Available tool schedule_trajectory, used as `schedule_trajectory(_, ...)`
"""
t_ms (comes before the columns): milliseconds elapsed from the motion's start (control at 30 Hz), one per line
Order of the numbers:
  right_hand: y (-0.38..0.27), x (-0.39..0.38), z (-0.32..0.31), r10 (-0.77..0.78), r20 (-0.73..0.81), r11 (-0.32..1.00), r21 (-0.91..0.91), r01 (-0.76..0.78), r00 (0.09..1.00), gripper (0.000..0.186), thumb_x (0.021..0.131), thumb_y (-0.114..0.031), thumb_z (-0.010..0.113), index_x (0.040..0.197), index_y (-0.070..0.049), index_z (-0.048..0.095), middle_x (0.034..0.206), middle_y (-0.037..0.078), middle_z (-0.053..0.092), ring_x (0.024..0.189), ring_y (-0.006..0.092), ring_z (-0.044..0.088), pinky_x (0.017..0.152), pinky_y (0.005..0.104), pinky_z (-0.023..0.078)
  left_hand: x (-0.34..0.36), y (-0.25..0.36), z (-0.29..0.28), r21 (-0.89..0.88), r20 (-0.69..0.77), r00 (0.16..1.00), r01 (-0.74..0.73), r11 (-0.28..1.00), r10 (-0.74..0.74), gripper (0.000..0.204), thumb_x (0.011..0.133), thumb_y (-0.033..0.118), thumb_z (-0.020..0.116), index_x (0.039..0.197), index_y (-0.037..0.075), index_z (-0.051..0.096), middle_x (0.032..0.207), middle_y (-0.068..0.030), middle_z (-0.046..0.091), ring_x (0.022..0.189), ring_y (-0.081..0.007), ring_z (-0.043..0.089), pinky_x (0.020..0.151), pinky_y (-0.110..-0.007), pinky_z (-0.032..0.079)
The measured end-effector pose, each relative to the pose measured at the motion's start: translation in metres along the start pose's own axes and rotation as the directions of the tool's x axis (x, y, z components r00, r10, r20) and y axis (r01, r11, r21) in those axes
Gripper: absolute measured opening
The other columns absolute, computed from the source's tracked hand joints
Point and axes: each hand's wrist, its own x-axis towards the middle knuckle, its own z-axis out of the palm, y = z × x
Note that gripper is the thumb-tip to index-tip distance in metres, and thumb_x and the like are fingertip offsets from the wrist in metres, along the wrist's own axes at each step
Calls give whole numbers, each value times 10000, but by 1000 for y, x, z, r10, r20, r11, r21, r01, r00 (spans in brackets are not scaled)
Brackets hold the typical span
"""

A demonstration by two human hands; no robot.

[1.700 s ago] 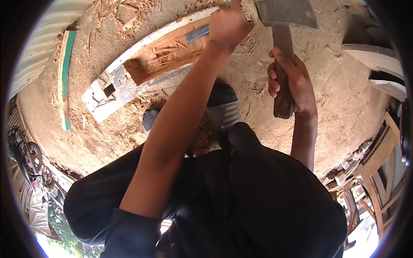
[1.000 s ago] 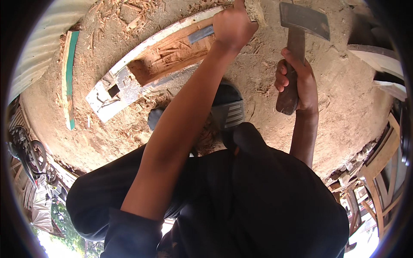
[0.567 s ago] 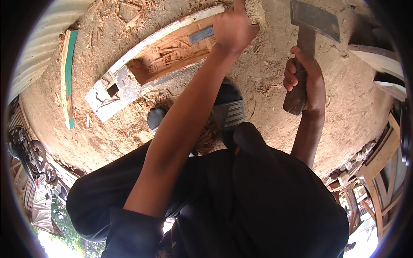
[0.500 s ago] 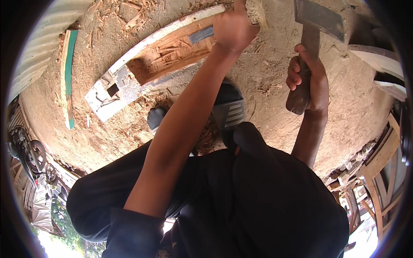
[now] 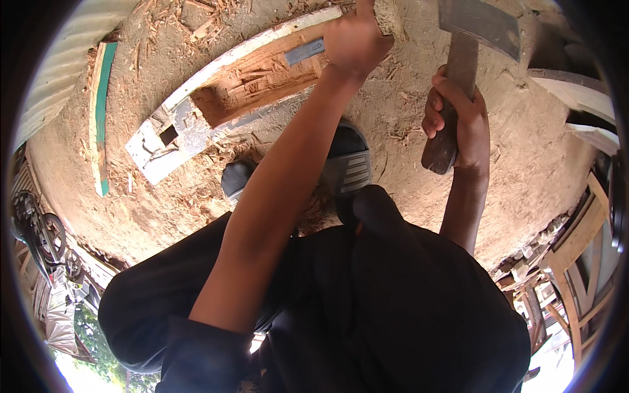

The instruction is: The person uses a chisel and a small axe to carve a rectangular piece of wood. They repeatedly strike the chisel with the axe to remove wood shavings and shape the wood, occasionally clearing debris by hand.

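Over there, the left of two wide fisheye cameras on the person's head faces steeply down, close above the dark clothes (image 5: pixel 419 288), taking in the left hand (image 5: pixel 357 44) and right hand (image 5: pixel 468 124) farther out, with the ground (image 5: pixel 531 164) curving around.

A daylit earth floor (image 5: pixel 524 164); corrugated sheeting (image 5: pixel 69 72) at its upper left, a motorbike (image 5: pixel 31 228) and greenery (image 5: pixel 92 337) beyond its lower left, wooden frames (image 5: pixel 576 241) along its lower right.
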Motion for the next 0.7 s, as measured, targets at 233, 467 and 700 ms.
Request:
schedule_trajectory(233,20,-1,-8,104,104,979,-189,-83,989,219,853,-44,580,1048,5,492,648,41,478,443,111,454,404,274,419,-4,-8,7,169,-130,991,4,986,18,629,660,206,693,1204,-44,500,654,-171,622,542,-316,627,501,-427,508)
schedule_trajectory(467,11,8,-10,11,17,996,92,-12,1000,205,863,-69,569,1043,-6,491,666,41,465,454,106,442,401,279,400,-3,-2,5,92,-52,999,0,996,5,604,671,208,695,1183,-55,510,616,-158,607,510,-320,610,468,-418,492)
schedule_trajectory(700,28,1,-3,56,155,967,-254,-15,986,200,849,-47,591,1026,1,510,654,56,511,443,127,494,415,291,422,-2,-10,8,76,-77,997,-6,997,12,606,699,226,711,1182,-67,492,551,-138,573,453,-326,579,436,-427,471)
